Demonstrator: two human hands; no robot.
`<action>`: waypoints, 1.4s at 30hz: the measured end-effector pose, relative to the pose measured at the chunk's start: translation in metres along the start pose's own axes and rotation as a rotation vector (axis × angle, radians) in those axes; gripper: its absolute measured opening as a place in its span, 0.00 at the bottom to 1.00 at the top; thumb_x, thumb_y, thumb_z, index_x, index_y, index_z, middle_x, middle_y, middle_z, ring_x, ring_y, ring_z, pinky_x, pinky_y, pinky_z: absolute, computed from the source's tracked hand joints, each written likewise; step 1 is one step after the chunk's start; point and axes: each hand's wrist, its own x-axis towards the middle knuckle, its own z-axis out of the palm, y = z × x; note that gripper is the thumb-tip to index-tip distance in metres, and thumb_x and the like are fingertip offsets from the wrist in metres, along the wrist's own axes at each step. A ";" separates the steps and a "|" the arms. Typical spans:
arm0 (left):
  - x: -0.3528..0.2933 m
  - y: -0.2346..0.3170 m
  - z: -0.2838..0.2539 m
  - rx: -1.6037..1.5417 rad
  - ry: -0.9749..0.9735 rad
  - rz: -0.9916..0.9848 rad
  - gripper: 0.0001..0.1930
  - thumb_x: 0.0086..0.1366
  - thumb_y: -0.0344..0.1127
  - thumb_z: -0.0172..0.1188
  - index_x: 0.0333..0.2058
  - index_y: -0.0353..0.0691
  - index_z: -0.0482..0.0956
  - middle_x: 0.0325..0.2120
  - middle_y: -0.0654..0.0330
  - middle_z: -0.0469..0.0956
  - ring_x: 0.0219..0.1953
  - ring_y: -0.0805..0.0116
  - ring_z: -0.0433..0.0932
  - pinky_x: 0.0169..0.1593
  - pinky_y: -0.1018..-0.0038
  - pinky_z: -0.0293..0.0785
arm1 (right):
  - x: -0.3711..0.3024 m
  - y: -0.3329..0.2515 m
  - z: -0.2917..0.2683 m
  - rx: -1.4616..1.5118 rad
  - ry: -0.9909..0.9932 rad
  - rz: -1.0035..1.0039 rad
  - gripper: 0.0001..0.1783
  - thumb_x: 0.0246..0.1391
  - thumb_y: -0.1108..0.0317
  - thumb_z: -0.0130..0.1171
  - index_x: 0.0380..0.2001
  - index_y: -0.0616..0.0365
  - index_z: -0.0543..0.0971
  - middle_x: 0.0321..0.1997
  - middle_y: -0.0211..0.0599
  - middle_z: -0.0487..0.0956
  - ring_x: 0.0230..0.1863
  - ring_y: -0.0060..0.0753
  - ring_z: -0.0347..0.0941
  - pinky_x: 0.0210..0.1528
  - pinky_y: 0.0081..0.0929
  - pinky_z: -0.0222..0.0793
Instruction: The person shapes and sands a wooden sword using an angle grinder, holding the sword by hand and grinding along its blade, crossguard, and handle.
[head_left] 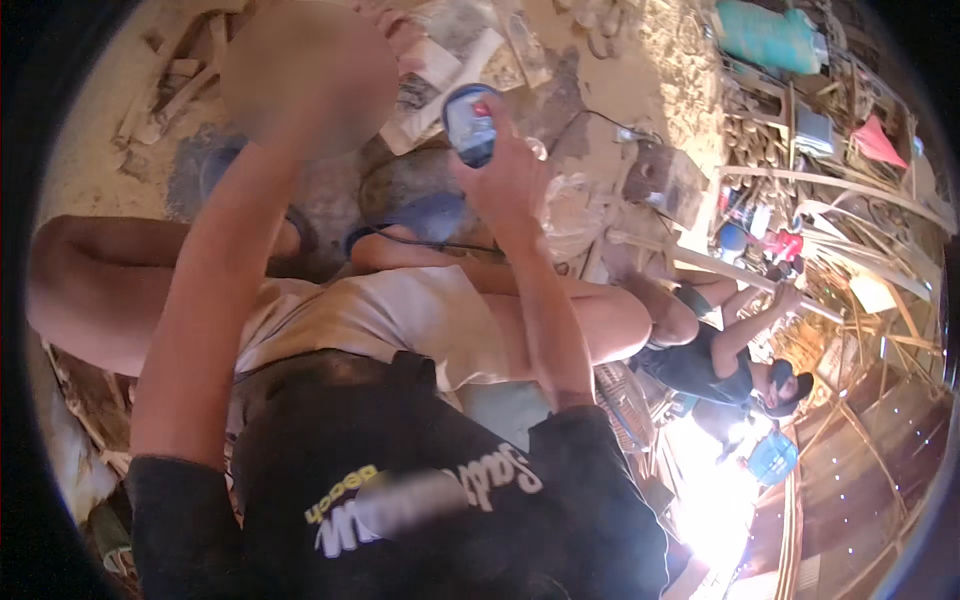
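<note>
My right hand (512,178) is closed round a rounded can-like thing (471,125) with a dark blue rim, a pale shiny face and a red patch; its exact kind is unclear. It is held above the ground, in front of my knees. My left forearm (225,260) reaches forward, but a round blurred patch hides most of the left hand, so its fingers and anything in them cannot be made out. Close beyond lie pale flat wood pieces (478,62). Below my hands are my feet in blue sandals (425,218), with a dark cord (440,243) beside them.
At the right a co-worker (715,360) in dark clothes grips a long pale wooden strip (735,270). Crumpled clear plastic (575,215) lies right of my right hand. Wood scraps (185,90) lie far left; a teal roll (768,36) and a red piece (880,143) lie far right.
</note>
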 end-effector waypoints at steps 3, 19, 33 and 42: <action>-0.013 -0.002 -0.001 -0.065 -0.007 -0.007 0.37 0.76 0.66 0.46 0.74 0.48 0.68 0.75 0.50 0.60 0.81 0.49 0.50 0.80 0.33 0.30 | -0.004 0.003 0.005 0.082 -0.020 -0.014 0.50 0.51 0.49 0.75 0.75 0.34 0.64 0.40 0.56 0.87 0.44 0.64 0.86 0.47 0.57 0.80; -0.002 -0.004 0.027 -0.092 0.264 0.061 0.36 0.73 0.65 0.52 0.71 0.51 0.72 0.71 0.47 0.64 0.79 0.43 0.54 0.78 0.30 0.27 | 0.008 -0.002 0.012 0.066 0.052 -0.061 0.49 0.50 0.49 0.76 0.74 0.33 0.65 0.35 0.54 0.87 0.41 0.64 0.86 0.45 0.57 0.79; -0.001 -0.007 0.031 -0.100 0.273 0.086 0.36 0.73 0.65 0.52 0.71 0.51 0.73 0.71 0.45 0.64 0.80 0.37 0.50 0.78 0.30 0.25 | 0.009 -0.006 0.012 0.058 0.032 -0.040 0.47 0.51 0.49 0.76 0.73 0.31 0.67 0.38 0.54 0.88 0.43 0.66 0.86 0.46 0.56 0.79; -0.003 -0.003 0.020 -0.091 0.202 0.070 0.36 0.74 0.65 0.52 0.70 0.49 0.73 0.70 0.47 0.65 0.79 0.42 0.53 0.78 0.29 0.27 | 0.010 -0.009 0.010 0.027 0.011 -0.068 0.48 0.51 0.48 0.75 0.74 0.34 0.66 0.37 0.53 0.88 0.43 0.65 0.86 0.48 0.54 0.79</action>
